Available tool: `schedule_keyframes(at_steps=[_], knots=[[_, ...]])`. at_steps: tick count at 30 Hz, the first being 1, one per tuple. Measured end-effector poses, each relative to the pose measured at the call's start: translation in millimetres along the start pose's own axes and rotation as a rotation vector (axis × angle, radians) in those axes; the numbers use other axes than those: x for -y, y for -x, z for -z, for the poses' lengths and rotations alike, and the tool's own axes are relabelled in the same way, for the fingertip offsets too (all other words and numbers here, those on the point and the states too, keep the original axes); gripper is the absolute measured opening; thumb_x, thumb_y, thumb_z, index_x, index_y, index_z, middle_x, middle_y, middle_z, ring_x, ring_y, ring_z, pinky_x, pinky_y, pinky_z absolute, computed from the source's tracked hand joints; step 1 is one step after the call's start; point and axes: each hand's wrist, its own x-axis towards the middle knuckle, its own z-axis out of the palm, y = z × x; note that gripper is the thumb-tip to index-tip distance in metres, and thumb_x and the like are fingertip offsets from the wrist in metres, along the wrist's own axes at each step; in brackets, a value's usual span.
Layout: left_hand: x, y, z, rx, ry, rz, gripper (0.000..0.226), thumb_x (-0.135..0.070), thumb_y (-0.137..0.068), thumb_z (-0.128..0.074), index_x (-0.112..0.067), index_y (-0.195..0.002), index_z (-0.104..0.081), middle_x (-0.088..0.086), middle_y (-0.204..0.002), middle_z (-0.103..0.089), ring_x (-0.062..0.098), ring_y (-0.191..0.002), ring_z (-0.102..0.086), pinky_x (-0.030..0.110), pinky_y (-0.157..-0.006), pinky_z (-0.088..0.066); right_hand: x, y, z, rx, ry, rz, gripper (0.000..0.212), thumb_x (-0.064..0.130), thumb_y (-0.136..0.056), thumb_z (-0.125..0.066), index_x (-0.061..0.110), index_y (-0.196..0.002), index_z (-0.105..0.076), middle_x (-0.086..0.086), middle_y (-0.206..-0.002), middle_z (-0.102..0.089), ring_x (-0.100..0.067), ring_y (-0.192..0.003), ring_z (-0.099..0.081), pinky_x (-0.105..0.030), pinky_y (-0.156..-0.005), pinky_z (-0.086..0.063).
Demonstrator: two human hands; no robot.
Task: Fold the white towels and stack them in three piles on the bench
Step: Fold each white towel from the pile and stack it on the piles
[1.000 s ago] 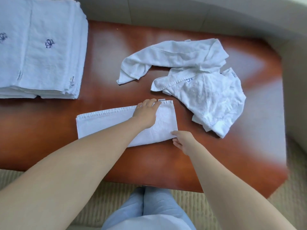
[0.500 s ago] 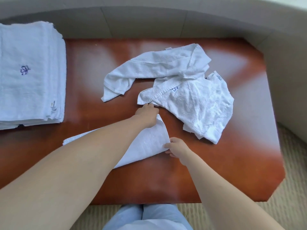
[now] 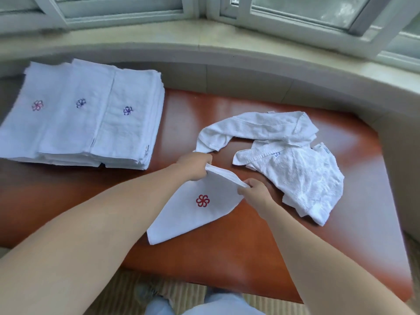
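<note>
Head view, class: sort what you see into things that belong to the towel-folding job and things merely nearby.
Job:
red-logo towel, gripped by the left hand and right hand
crumpled towels
three folded piles
bench

Nearby:
windowsill
window frames
carpet

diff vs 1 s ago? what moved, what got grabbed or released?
The folded white towel with a red flower emblem has come up off the reddish-brown wooden bench at its far edge. The left hand, flat on it before, now grips one corner; the right hand still pinches the other. The crumpled white towels and the three folded piles stayed put; the camera tilted up.
</note>
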Motion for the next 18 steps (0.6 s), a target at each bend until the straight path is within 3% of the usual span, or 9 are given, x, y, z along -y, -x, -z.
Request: schedule_keyframes(at_steps=[4,7,10,13,15,18], knots=[[56,61,31,-0.138,0.078,0.001,0.015,-0.018,-0.085,-0.063,-0.027,-0.096,-0.057,-0.008,-0.094,-0.059,0.022,-0.089,-0.056,0.028,-0.057,-0.033,66,47,-31,-0.045,0.087,0.157,0.006,0.017,-0.080,-0.066,0.023,-0.080,-0.063,0.006,-0.069,-0.059,-0.016,-0.065,-0.054,-0.029,-0.060,-0.040],[98,111,59,-0.238,0.077,-0.005,0.018,-0.022,-0.085,-0.065,-0.026,-0.101,-0.058,-0.008,-0.091,-0.056,0.023,-0.093,-0.057,0.032,-0.065,-0.043,115,87,-58,-0.089,0.160,0.239,0.008,0.018,-0.080,-0.065,0.026,-0.083,-0.064,0.004,-0.074,-0.061,-0.017,-0.069,-0.057,-0.028,-0.059,-0.040],[139,160,88,-0.328,0.118,0.011,0.017,-0.026,-0.084,-0.067,-0.030,-0.096,-0.056,-0.001,-0.098,-0.056,0.023,-0.090,-0.057,0.033,-0.067,-0.045,165,123,-87,-0.149,0.230,0.348,0.011,0.019,-0.080,-0.064,0.026,-0.089,-0.065,0.005,-0.081,-0.064,-0.016,-0.075,-0.060,-0.028,-0.059,-0.040],[172,205,118,-0.430,0.130,0.023,0.017,-0.031,-0.084,-0.069,-0.032,-0.092,-0.055,-0.003,-0.099,-0.058,0.020,-0.087,-0.057,0.032,-0.066,-0.044,207,157,-114,-0.196,0.227,0.437,0.011,0.019,-0.080,-0.062,0.030,-0.083,-0.063,0.008,-0.076,-0.062,-0.014,-0.070,-0.059,-0.026,-0.057,-0.042],[190,230,138,-0.479,0.155,0.015,0.016,-0.031,-0.083,-0.070,-0.029,-0.091,-0.057,-0.007,-0.095,-0.063,0.018,-0.086,-0.060,0.035,-0.071,-0.051,231,176,-129,-0.240,0.208,0.492,0.012,0.018,-0.080,-0.061,0.030,-0.081,-0.063,0.011,-0.071,-0.058,-0.012,-0.065,-0.057,-0.024,-0.053,-0.040],[213,261,166,-0.510,0.207,0.006,0.017,-0.031,-0.080,-0.071,-0.027,-0.084,-0.056,-0.011,-0.080,-0.066,0.014,-0.074,-0.068,0.031,-0.062,-0.049,262,195,-147,-0.288,0.191,0.564,0.014,0.017,-0.079,-0.060,0.025,-0.088,-0.067,0.009,-0.073,-0.061,-0.015,-0.068,-0.057,-0.026,-0.056,-0.040]])
